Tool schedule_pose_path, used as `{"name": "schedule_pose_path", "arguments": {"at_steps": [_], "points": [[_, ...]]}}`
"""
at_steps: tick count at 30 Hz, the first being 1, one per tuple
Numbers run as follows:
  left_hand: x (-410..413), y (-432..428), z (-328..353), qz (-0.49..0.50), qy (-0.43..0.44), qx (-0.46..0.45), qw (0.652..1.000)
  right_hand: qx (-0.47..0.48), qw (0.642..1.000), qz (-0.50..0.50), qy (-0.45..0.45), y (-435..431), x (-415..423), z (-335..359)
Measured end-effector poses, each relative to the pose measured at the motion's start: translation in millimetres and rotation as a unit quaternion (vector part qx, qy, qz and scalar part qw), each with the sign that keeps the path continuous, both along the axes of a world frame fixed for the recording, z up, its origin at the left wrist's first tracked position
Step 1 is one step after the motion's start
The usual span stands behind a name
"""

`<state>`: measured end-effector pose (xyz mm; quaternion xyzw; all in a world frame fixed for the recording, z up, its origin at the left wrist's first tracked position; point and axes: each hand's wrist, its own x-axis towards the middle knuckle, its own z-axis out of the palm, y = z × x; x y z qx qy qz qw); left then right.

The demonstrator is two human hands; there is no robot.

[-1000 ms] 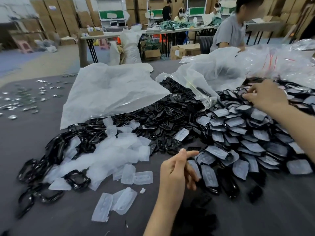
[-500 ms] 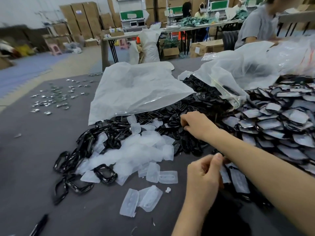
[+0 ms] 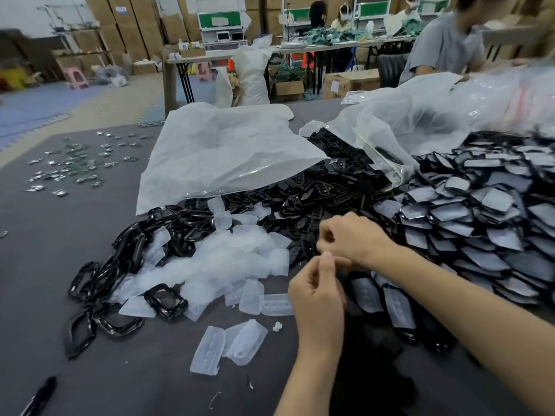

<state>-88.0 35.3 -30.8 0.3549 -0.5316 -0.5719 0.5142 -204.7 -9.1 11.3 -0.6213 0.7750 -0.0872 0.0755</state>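
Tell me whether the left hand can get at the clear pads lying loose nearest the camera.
Probably yes: the clear pads lie uncovered on bare table just beside the left hand, nothing between them, though its fingers are curled.

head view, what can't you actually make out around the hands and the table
All head view.
Hidden by their own curled fingers: whatever left hand and right hand work on.
Cut off by the bottom edge: black stick-like thing.
Too small to identify: shiny bits at far left.
Motion-blurred: clear bag at the right.

White bag (image 3: 222, 157), scattered metal pieces (image 3: 69, 169)
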Motion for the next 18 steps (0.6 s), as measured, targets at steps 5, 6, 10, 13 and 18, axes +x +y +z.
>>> {"name": "schedule_pose_path", "arguments": {"at_steps": [5, 6, 10, 13, 18], "points": [[-2.7, -0.2, -4.0, 0.053, 0.002, 0.004, 0.999, 0.034, 0.999, 0.009, -0.026, 16.4, 1.4, -8.6], [-3.1, 0.5, -5.6, 0.071, -0.007, 0.002, 0.997, 0.014, 0.998, -0.001, -0.054, 21.2, -0.1, -6.9], [-3.1, -1.1, -4.9, 0.083, -0.029, 0.013, 0.996, -0.174, 0.959, -0.053, -0.219, 48.9, -4.9, -4.3], [-3.4, -2.6, -1.1, 0.007, -0.014, 0.023, 1.0, -0.164, 0.925, -0.032, -0.341, 71.0, 5.5, -8.7], [-4.1, -1.3, -1.2, -0.088, 0.036, 0.076, 0.993, -0.185, 0.889, -0.014, -0.419, 90.5, 8.4, -14.9]]}}
